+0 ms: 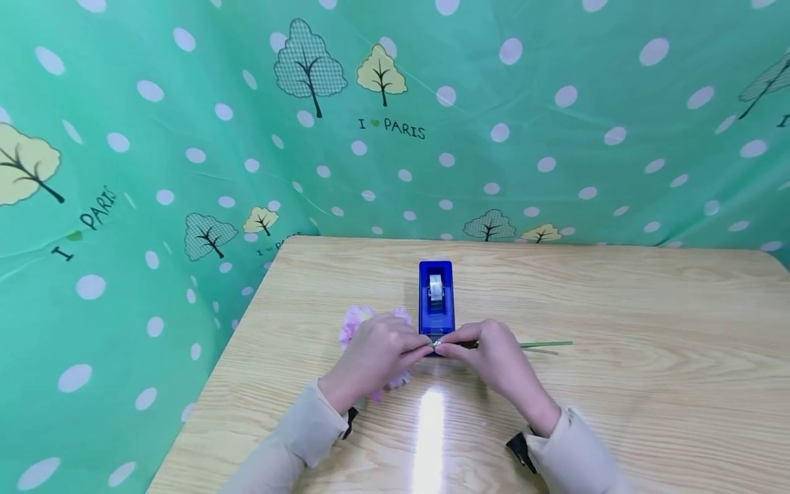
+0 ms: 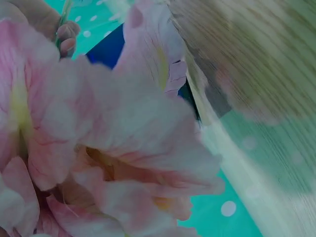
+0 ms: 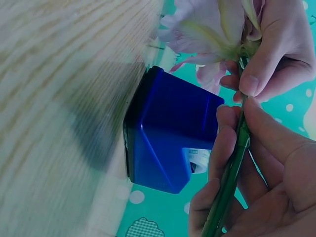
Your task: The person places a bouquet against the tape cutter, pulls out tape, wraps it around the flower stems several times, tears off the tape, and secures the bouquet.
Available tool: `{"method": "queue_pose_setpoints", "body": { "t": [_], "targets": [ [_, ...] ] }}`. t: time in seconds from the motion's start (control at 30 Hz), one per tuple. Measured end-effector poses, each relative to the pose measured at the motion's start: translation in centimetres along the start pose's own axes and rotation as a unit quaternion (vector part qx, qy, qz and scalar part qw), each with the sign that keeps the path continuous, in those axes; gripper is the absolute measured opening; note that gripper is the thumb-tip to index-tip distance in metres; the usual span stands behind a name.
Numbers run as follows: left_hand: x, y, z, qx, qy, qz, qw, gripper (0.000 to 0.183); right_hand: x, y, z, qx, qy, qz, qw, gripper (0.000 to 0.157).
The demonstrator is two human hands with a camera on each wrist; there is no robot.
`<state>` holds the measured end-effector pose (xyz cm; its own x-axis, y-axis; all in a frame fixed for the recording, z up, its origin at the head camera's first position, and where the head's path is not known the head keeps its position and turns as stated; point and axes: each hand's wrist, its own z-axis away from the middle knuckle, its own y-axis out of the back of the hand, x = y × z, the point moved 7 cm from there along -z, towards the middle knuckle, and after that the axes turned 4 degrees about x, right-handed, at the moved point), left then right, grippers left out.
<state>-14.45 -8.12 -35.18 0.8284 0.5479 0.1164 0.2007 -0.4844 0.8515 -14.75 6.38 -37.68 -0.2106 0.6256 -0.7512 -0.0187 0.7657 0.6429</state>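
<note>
Pale pink flowers [image 1: 353, 324] on green stems [image 1: 549, 344] lie crosswise in both hands, blossoms to the left. My left hand [image 1: 381, 350] pinches the stems just below the blossoms; in the right wrist view its thumb presses on them. Close beside it, my right hand [image 1: 496, 358] holds the same stems [image 3: 228, 185] between thumb and fingers, the fingertips of both hands nearly meeting. A small shiny spot shows between them, too small to make out. Right behind the fingertips stands a blue tape dispenser [image 1: 437, 321] with a roll of clear tape [image 1: 435, 289]. Petals [image 2: 133, 118] fill much of the left wrist view.
The wooden table [image 1: 648, 357] reaches back to a green dotted curtain [image 1: 531, 137], which also hangs along the left side. A bright light reflection [image 1: 429, 439] falls on the tabletop in front of the hands.
</note>
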Motion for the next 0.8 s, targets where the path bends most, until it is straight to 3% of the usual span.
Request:
{"method": "queue_pose_setpoints", "body": {
  "t": [0.3, 0.57, 0.8],
  "targets": [
    [0.7, 1.0, 0.8, 0.058, -0.094, -0.052, 0.9925, 0.007, -1.1, -0.4, 0.2, -0.009, 0.002, 0.01, 1.0, 0.009],
    [0.5, 1.5, 1.0, 0.066, -0.107, -0.078, 0.989, 0.008, -0.7, -1.3, -0.2, -0.117, 0.04, 0.002, 0.992, 0.025],
    [1.1, 0.9, 0.7, 0.075, -0.097, -0.071, 0.9899, 0.01, -0.4, -0.3, -0.1, -0.117, 0.054, -0.002, 0.992, 0.024]
  ]
}}
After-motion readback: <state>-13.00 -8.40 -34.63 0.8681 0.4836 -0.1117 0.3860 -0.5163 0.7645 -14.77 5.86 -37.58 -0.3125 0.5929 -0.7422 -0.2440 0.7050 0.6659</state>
